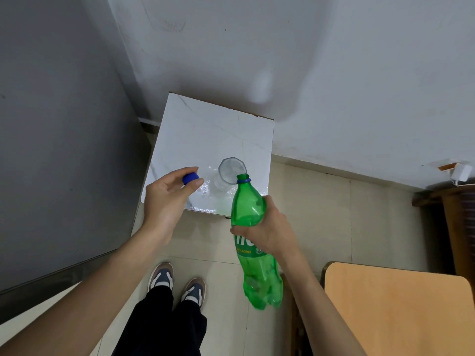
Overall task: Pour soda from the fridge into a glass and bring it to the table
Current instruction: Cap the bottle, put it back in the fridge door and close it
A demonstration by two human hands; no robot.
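Head view, looking down: your right hand point(267, 228) gripped a green plastic soda bottle point(253, 242) around its labelled middle, fingers wrapped tight on it, the bottle upright with a slight lean and its uncapped mouth just beside the rim of a clear glass point(228, 173). A little liquid with bubbles showed in the bottle's lobed base; its upper half looked empty. A blue ring circled the neck. The faceted glass stood near the front edge of a small white marble-patterned table point(205, 129); whether it held any soda could not be told. Wet droplets glistened on the glossy tabletop around the glass. Your left hand point(167, 199) hovered over the table's front left corner, thumb and fingertips pinched on the blue screw cap point(190, 177). Beyond lay pale floor tiles point(321, 201), your dark trousers and sneakers point(177, 281), a grey panel on the left and a rounded tan wooden tabletop point(401, 312) at lower right.
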